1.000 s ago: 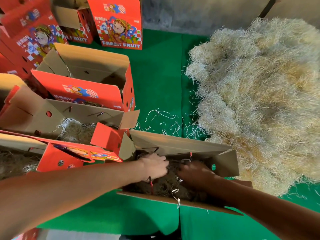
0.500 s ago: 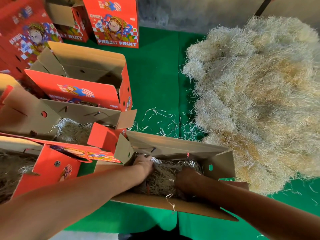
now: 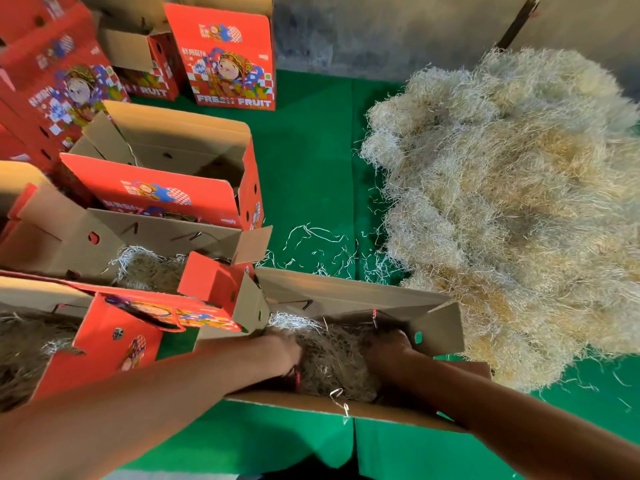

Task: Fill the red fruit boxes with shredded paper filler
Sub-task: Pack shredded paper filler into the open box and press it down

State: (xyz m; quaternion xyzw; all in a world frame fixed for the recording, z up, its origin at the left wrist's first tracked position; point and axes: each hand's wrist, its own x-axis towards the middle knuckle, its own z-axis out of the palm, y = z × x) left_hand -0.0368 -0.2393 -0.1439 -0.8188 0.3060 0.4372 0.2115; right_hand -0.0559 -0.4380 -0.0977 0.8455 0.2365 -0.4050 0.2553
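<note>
The nearest fruit box (image 3: 346, 292) stands open in front of me, brown inside, with shredded paper filler (image 3: 332, 351) in it. Both my hands are down inside this box. My left hand (image 3: 280, 351) presses into the filler at the box's left end. At the right end, in shadow, my right hand (image 3: 388, 348) does the same. The fingertips of both hands are sunk in the paper. A large loose pile of pale filler (image 3: 519, 202) lies to the right, close to the box.
To the left, two open red boxes (image 3: 149, 268) (image 3: 114, 341) hold filler. Behind them an open box (image 3: 180, 157) looks empty. More red boxes (image 3: 228, 60) stand at the back left. Loose strands (image 3: 318, 244) lie on the green mat (image 3: 304, 161).
My hands have moved apart from the middle of the box toward its two ends, and the filler between them sits spread and lower.
</note>
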